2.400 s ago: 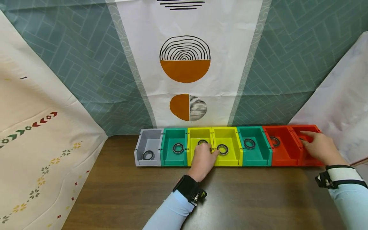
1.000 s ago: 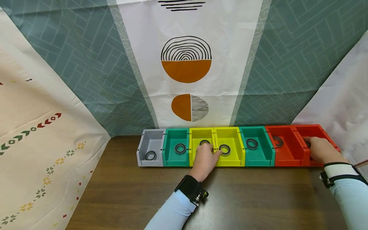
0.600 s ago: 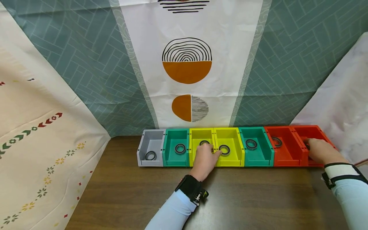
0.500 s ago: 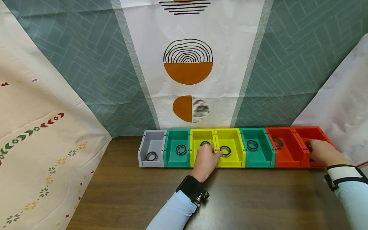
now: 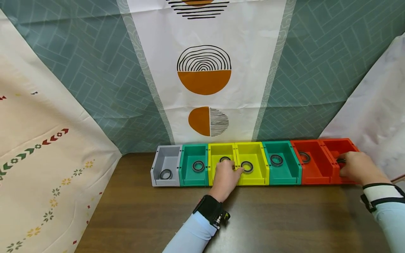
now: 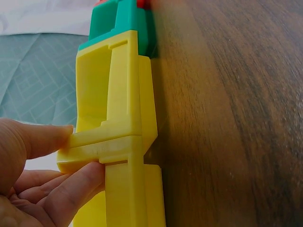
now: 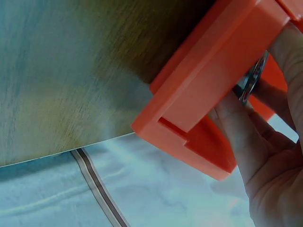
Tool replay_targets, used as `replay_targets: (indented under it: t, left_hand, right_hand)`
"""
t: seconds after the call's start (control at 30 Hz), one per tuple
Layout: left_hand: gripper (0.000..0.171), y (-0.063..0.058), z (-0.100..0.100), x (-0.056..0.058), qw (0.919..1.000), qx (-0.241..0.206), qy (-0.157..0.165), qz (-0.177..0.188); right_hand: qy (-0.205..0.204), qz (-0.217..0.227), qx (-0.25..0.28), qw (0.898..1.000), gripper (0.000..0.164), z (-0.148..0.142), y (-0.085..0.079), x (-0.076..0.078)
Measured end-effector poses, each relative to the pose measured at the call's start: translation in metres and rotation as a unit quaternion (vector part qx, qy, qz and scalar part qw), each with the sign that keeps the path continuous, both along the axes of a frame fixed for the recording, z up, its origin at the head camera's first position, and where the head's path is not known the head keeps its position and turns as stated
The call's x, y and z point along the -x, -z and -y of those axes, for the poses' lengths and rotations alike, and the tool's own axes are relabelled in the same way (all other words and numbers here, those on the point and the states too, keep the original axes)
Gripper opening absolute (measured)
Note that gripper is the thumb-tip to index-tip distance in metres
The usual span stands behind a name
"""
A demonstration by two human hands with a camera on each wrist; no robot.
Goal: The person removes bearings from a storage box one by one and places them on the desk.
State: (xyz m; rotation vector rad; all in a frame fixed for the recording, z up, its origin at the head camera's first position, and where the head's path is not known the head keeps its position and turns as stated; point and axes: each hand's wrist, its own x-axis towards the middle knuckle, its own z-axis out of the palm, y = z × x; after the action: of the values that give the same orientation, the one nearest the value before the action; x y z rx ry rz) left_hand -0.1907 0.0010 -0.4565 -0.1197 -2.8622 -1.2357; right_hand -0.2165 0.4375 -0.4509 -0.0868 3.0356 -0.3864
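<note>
My left hand [image 5: 225, 178] pinches the adjoining walls of two yellow bins [image 5: 251, 150], thumb on one side and fingers on the other, as the left wrist view shows. At the far right, my right hand [image 5: 360, 167] is inside the end red bin [image 5: 338, 144], gripping a ball bearing [image 5: 341, 160]. In the right wrist view the bearing [image 7: 253, 78] is tilted on edge between thumb and fingers; part of it is hidden. Beside my left hand, one bearing [image 5: 247, 167] lies in the right yellow bin, and another [image 5: 224, 159] is partly covered in the left one.
The bins stand in one row against a patterned cloth backdrop. A grey bin [image 5: 167, 154], a green bin [image 5: 192, 151], a second green bin [image 5: 281, 149] and another red bin [image 5: 316, 165] each hold a bearing. Brown wooden table [image 5: 278, 218] lies in front.
My right hand has gone from reaching in with extended fingers to gripping the bearing, which now shows tilted at the fingertips. My left hand keeps its pinch on the yellow walls.
</note>
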Motion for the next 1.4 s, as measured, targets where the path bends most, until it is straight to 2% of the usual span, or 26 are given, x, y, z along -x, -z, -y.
replay_targets:
  t: [0.07,0.23,0.33,0.5,0.67,0.87,1.0,1.17,1.4]
  left_hand:
    - [0.035,0.001,0.0,0.0,1.0,0.001,-0.001,-0.002]
    - [0.032,0.001,-0.001,0.0,0.9999,0.009,-0.005,-0.009]
    - [0.032,0.002,-0.001,0.0,0.9999,0.009,-0.004,-0.009]
    - [0.033,0.002,-0.002,0.0,1.0,0.004,-0.001,0.0]
    - [0.031,0.002,-0.002,0.0,1.0,0.002,-0.003,-0.005]
    - [0.024,0.002,-0.001,-0.001,0.9993,0.008,-0.004,-0.036]
    - [0.024,0.002,-0.001,-0.002,0.9992,0.011,-0.005,-0.039]
    - [0.025,0.003,-0.001,-0.002,0.9993,0.012,-0.007,-0.033]
    - [0.026,0.003,-0.001,-0.002,0.9994,0.014,-0.008,-0.03]
  right_hand:
    - [0.002,-0.01,-0.004,1.0,0.051,0.0,-0.003,-0.002]
    - [0.028,-0.03,-0.013,0.999,0.057,0.004,-0.009,-0.008]
    - [0.043,-0.058,-0.008,0.997,0.06,0.005,-0.013,-0.013]
    - [0.065,-0.115,0.001,0.991,0.052,0.004,-0.019,-0.026]
    - [0.086,-0.148,0.011,0.985,0.056,0.01,-0.025,-0.036]
    - [0.076,-0.188,0.013,0.979,0.053,0.025,-0.038,-0.051]
    - [0.063,-0.206,0.013,0.976,0.049,0.037,-0.042,-0.061]
    - [0.058,-0.188,0.02,0.98,0.053,0.048,-0.039,-0.067]
    - [0.022,-0.191,0.037,0.981,0.053,0.057,-0.03,-0.075]
